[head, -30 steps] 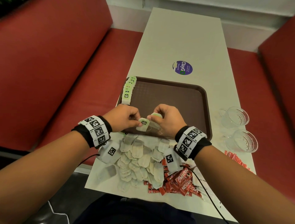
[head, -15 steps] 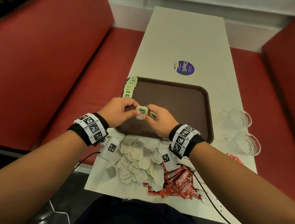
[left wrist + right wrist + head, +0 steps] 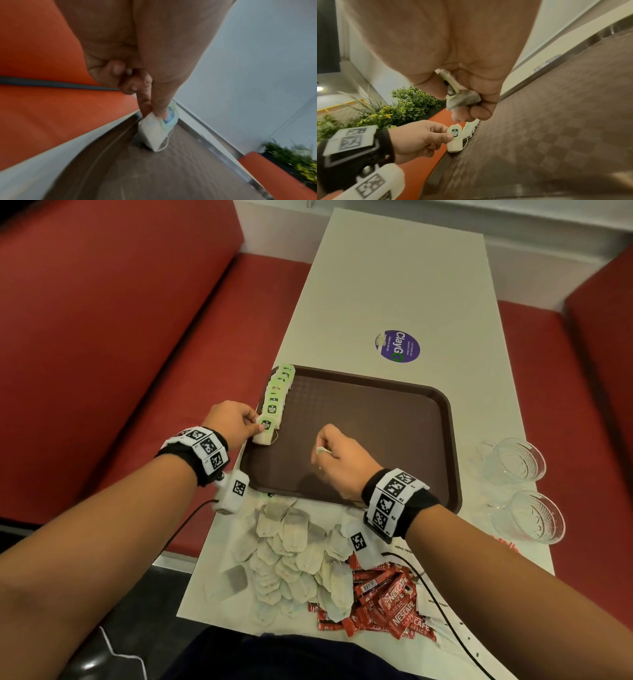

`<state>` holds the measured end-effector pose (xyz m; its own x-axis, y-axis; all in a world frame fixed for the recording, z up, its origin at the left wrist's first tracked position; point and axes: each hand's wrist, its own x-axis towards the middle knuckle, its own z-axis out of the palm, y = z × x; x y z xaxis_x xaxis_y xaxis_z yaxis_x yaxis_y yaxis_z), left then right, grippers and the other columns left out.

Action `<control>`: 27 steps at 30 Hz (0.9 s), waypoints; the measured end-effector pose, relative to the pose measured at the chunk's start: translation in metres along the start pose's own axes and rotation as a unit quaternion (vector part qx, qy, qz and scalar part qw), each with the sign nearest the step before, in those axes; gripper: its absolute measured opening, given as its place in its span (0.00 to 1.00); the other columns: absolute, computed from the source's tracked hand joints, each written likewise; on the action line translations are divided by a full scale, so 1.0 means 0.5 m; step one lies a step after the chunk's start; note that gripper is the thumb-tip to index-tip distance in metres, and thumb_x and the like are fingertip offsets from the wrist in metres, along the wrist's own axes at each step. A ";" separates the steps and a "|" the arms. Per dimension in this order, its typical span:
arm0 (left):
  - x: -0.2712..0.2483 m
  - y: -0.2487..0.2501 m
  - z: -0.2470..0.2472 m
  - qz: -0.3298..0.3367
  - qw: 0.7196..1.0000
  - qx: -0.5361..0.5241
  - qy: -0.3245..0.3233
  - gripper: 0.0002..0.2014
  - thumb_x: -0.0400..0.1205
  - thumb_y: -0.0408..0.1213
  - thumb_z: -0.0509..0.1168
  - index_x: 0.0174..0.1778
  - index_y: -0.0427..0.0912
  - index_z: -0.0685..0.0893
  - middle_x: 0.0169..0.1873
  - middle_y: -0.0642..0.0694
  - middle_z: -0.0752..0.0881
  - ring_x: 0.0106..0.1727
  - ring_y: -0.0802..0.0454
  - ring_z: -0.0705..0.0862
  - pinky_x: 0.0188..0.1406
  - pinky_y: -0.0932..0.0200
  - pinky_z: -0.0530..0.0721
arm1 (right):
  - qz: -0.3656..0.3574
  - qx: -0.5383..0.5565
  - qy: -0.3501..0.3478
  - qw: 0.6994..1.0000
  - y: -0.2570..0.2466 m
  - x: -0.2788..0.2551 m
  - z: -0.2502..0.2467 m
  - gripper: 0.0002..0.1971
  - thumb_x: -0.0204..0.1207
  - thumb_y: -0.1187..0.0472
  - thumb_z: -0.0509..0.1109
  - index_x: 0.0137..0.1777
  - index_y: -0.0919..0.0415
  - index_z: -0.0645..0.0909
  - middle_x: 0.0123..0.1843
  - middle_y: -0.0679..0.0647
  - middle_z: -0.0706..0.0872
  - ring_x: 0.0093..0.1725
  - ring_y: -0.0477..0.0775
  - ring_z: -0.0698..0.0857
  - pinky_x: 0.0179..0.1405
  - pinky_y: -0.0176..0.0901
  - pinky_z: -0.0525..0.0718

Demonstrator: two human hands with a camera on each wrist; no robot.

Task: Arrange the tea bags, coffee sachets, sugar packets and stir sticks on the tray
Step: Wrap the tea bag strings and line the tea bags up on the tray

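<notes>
A brown tray (image 3: 376, 419) lies on the white table. Along its left rim runs a row of tea bags (image 3: 278, 392) with green tags. My left hand (image 3: 251, 429) pinches one tea bag (image 3: 264, 433) at the near end of that row, its lower end touching the tray (image 3: 171, 169); the same bag (image 3: 155, 133) shows in the left wrist view. My right hand (image 3: 322, 455) hovers over the tray's middle, fingers curled round another tea bag (image 3: 458, 94). Loose tea bags (image 3: 294, 553) and red coffee sachets (image 3: 387, 601) are heaped on the near table.
Two clear glass cups (image 3: 513, 460) (image 3: 529, 517) stand right of the tray. A purple sticker (image 3: 397, 345) is on the table beyond it. Red bench seats (image 3: 102, 337) flank the table. Camera cables trail from both wrists over the heaps.
The hands have parted. My left hand carried its tea bag left to the end of the row at the tray's rim. My right hand stayed over the tray with its own bag.
</notes>
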<state>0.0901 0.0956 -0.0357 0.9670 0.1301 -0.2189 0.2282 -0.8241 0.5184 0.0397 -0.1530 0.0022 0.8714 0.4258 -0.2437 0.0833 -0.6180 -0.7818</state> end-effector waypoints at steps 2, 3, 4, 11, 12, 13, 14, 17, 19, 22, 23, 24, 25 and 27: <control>0.022 0.000 0.010 -0.006 1.000 -0.001 0.013 0.07 0.77 0.46 0.77 0.41 0.48 0.89 0.32 0.55 0.86 0.36 0.56 0.82 0.30 0.64 0.71 | 0.004 -0.009 0.009 1.000 0.003 0.001 0.001 0.03 0.81 0.63 0.59 0.48 0.61 0.73 0.39 0.59 0.84 0.31 0.53 0.77 0.30 0.41 0.73; 0.030 0.003 0.013 -0.007 1.000 -0.003 0.018 0.07 0.77 0.46 0.77 0.41 0.49 0.88 0.31 0.56 0.84 0.37 0.56 0.82 0.31 0.63 0.71 | 0.003 -0.015 0.013 1.000 0.003 0.002 0.001 0.02 0.80 0.64 0.60 0.47 0.62 0.74 0.37 0.56 0.82 0.31 0.53 0.76 0.30 0.40 0.71; 0.039 0.007 0.015 -0.010 1.000 -0.004 0.022 0.07 0.77 0.47 0.77 0.41 0.50 0.88 0.31 0.57 0.84 0.37 0.56 0.82 0.32 0.62 0.71 | 0.003 -0.020 0.016 1.000 0.003 0.002 0.000 0.02 0.79 0.64 0.61 0.47 0.62 0.74 0.37 0.54 0.81 0.32 0.54 0.77 0.31 0.40 0.71; 0.087 0.011 0.017 -0.057 0.997 0.042 0.026 0.12 0.73 0.52 0.78 0.40 0.52 0.82 0.41 0.51 0.88 0.42 0.51 0.85 0.37 0.58 0.79 | -0.003 -0.033 0.023 0.999 0.016 0.002 -0.004 0.03 0.76 0.66 0.66 0.47 0.57 0.79 0.42 0.53 0.86 0.43 0.57 0.87 0.46 0.53 0.87; 0.087 0.015 0.016 -0.055 0.997 0.048 0.036 0.14 0.73 0.52 0.78 0.41 0.52 0.80 0.40 0.50 0.86 0.42 0.49 0.84 0.36 0.57 0.78 | -0.003 -0.032 0.026 0.999 0.018 0.003 -0.005 0.04 0.77 0.66 0.67 0.48 0.56 0.79 0.42 0.52 0.87 0.42 0.56 0.88 0.45 0.51 0.87; 0.087 0.020 0.017 -0.048 0.996 0.054 0.042 0.15 0.73 0.53 0.77 0.42 0.51 0.78 0.39 0.50 0.85 0.42 0.48 0.84 0.36 0.56 0.77 | 0.000 -0.028 0.028 0.999 0.020 0.004 -0.005 0.05 0.78 0.65 0.68 0.49 0.55 0.80 0.43 0.51 0.87 0.41 0.53 0.89 0.44 0.48 0.88; 0.085 0.027 0.018 -0.039 0.996 0.065 0.038 0.16 0.74 0.53 0.76 0.41 0.50 0.77 0.39 0.49 0.85 0.42 0.47 0.83 0.36 0.55 0.76 | 0.006 -0.021 0.029 0.999 0.021 0.004 -0.005 0.06 0.79 0.65 0.69 0.51 0.53 0.80 0.44 0.50 0.87 0.40 0.51 0.89 0.42 0.45 0.88; 0.080 0.052 0.025 -0.009 0.992 0.124 -0.010 0.17 0.74 0.57 0.75 0.39 0.50 0.78 0.39 0.50 0.85 0.41 0.49 0.83 0.34 0.56 0.75 | 0.029 0.003 0.033 0.999 0.022 0.008 -0.004 0.06 0.81 0.63 0.71 0.54 0.53 0.82 0.46 0.49 0.88 0.38 0.51 0.91 0.40 0.47 0.92; 0.078 0.066 0.025 -0.001 0.988 0.151 -0.038 0.16 0.73 0.56 0.76 0.39 0.50 0.81 0.40 0.50 0.85 0.41 0.49 0.83 0.33 0.56 0.75 | 0.029 0.002 0.038 0.999 0.023 0.013 -0.003 0.02 0.81 0.62 0.71 0.52 0.55 0.83 0.43 0.52 0.89 0.37 0.51 0.91 0.42 0.51 0.92; 0.074 0.081 0.020 0.008 0.985 0.164 -0.045 0.15 0.74 0.56 0.74 0.39 0.49 0.82 0.41 0.49 0.86 0.42 0.48 0.84 0.36 0.56 0.77 | 0.028 -0.010 0.045 0.999 0.023 0.016 -0.004 0.04 0.83 0.59 0.70 0.51 0.58 0.84 0.41 0.54 0.90 0.38 0.52 0.91 0.43 0.55 0.91; 0.072 0.085 0.018 0.017 0.987 0.156 -0.035 0.15 0.75 0.57 0.73 0.39 0.50 0.82 0.40 0.49 0.86 0.41 0.49 0.84 0.37 0.56 0.78 | 0.028 -0.008 0.047 0.998 0.024 0.017 -0.004 0.04 0.83 0.58 0.70 0.51 0.57 0.85 0.41 0.54 0.90 0.39 0.53 0.91 0.44 0.57 0.91; 0.067 0.089 0.014 0.032 0.990 0.134 -0.019 0.15 0.77 0.59 0.71 0.39 0.50 0.81 0.39 0.50 0.86 0.40 0.50 0.84 0.37 0.55 0.79 | 0.026 -0.009 0.052 0.998 0.025 0.019 -0.005 0.04 0.82 0.58 0.70 0.50 0.57 0.85 0.41 0.54 0.90 0.40 0.54 0.91 0.45 0.58 0.90; 0.061 0.095 0.011 0.057 0.994 0.095 -0.004 0.15 0.78 0.59 0.69 0.38 0.51 0.82 0.37 0.52 0.86 0.40 0.51 0.83 0.38 0.55 0.80 | 0.024 -0.015 0.059 0.998 0.026 0.020 -0.006 0.04 0.82 0.57 0.71 0.50 0.57 0.85 0.41 0.53 0.90 0.41 0.54 0.90 0.47 0.59 0.90; 0.032 0.111 0.002 0.126 0.992 -0.006 -0.005 0.16 0.81 0.60 0.66 0.39 0.52 0.83 0.35 0.53 0.85 0.38 0.55 0.83 0.39 0.56 0.81 | 0.018 -0.027 0.070 0.997 0.027 0.021 -0.006 0.05 0.81 0.56 0.72 0.49 0.57 0.86 0.41 0.52 0.88 0.43 0.54 0.88 0.49 0.58 0.88</control>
<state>0.1184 0.0514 -0.0111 0.9924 -0.0850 -0.0891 -0.0196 -0.8234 0.5672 0.0517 -0.1588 -0.0089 0.9326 0.3094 -0.1858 0.0734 -0.6667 -0.7417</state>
